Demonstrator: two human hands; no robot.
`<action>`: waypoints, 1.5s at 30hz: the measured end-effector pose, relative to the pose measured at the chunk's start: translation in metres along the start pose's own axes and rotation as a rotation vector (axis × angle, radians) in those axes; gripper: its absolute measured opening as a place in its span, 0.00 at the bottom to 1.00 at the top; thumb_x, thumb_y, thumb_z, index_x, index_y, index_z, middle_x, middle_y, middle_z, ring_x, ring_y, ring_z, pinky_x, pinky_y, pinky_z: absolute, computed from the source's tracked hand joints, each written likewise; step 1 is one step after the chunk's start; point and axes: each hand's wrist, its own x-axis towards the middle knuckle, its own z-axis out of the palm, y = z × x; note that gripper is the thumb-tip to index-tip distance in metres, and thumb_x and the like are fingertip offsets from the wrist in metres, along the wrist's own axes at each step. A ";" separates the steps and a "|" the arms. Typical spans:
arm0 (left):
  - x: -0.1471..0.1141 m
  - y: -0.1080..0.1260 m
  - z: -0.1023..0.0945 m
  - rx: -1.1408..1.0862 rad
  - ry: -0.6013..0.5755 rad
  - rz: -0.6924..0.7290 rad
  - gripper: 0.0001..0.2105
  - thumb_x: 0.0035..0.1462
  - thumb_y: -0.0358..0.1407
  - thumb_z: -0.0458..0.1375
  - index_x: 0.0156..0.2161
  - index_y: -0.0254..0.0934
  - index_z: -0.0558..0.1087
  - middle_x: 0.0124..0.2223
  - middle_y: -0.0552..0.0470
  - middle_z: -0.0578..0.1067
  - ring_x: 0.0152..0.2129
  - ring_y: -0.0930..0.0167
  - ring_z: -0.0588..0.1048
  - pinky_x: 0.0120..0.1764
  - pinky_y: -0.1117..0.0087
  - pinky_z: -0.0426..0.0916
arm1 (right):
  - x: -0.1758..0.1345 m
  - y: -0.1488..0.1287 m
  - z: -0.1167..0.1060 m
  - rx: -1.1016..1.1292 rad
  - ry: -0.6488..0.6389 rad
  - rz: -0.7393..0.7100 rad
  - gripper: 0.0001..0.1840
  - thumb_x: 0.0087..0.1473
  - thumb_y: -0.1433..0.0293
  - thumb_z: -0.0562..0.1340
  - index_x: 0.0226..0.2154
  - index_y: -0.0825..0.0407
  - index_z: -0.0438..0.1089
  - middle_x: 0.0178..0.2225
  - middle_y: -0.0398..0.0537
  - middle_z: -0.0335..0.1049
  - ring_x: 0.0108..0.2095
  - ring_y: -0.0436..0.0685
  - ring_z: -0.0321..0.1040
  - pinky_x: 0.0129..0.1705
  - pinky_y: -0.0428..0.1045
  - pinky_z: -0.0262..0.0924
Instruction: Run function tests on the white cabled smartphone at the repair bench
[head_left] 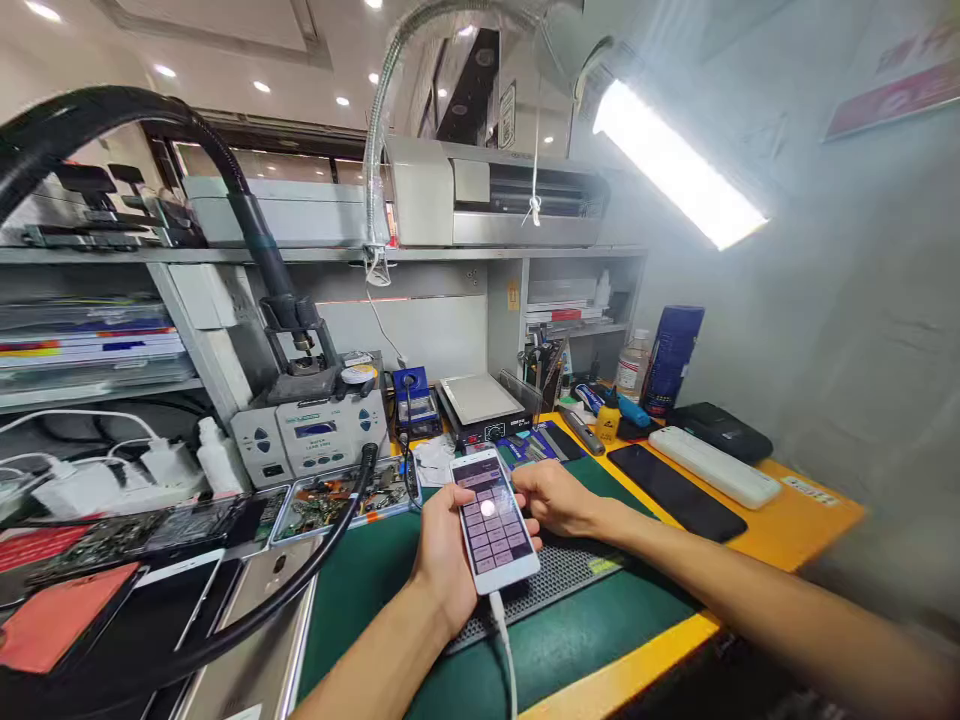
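Over the green mat [360, 610], the left hand [444, 560] grips a glare-spotted phone [493, 530]; the right hand [559, 498] is curled, grip unclear.

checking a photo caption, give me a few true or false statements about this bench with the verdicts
1. The left hand holds a white phone. True.
2. The phone's screen is dark. False: it is lit and shows a grid of buttons.
3. A white cable runs from the phone's lower end. True.
4. The lamp at upper right is switched off. False: it glows brightly.
5. The right hand is beside the phone's right edge. True.
6. The long white case lies on the green mat. False: it lies on the yellow tabletop.
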 end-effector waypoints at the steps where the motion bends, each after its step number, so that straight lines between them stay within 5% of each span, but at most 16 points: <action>1: 0.001 0.000 0.001 0.007 0.004 -0.011 0.25 0.57 0.36 0.47 0.49 0.16 0.75 0.39 0.33 0.81 0.29 0.53 0.82 0.37 0.53 0.77 | 0.000 0.000 0.000 -0.003 -0.012 -0.003 0.10 0.35 0.82 0.53 0.19 0.51 0.53 0.20 0.36 0.51 0.24 0.48 0.44 0.29 0.46 0.38; 9: -0.002 0.000 0.001 0.024 -0.043 -0.017 0.27 0.60 0.41 0.46 0.46 0.14 0.76 0.35 0.30 0.80 0.28 0.55 0.81 0.38 0.55 0.77 | -0.001 0.003 -0.001 -0.008 -0.050 -0.030 0.08 0.34 0.80 0.53 0.19 0.52 0.56 0.19 0.37 0.52 0.24 0.48 0.46 0.29 0.46 0.40; 21: 0.004 -0.002 -0.002 0.031 -0.038 0.002 0.24 0.62 0.42 0.47 0.46 0.21 0.76 0.42 0.34 0.82 0.32 0.53 0.82 0.43 0.51 0.77 | -0.005 -0.002 -0.003 -0.016 -0.052 -0.044 0.07 0.37 0.80 0.55 0.18 0.52 0.58 0.19 0.38 0.57 0.23 0.48 0.50 0.28 0.46 0.41; 32: 0.002 -0.002 0.001 0.106 -0.025 -0.026 0.24 0.61 0.41 0.48 0.41 0.20 0.78 0.34 0.32 0.81 0.29 0.57 0.82 0.39 0.59 0.77 | -0.007 -0.010 -0.007 -0.003 -0.103 -0.027 0.09 0.41 0.81 0.56 0.19 0.52 0.58 0.19 0.39 0.63 0.22 0.48 0.54 0.28 0.45 0.41; 45: 0.005 -0.003 -0.001 0.178 0.019 -0.045 0.22 0.61 0.40 0.51 0.46 0.21 0.77 0.36 0.31 0.82 0.29 0.59 0.82 0.40 0.61 0.77 | -0.005 -0.008 -0.008 -0.110 -0.134 -0.024 0.07 0.43 0.79 0.58 0.20 0.52 0.64 0.20 0.41 0.63 0.23 0.49 0.51 0.29 0.47 0.41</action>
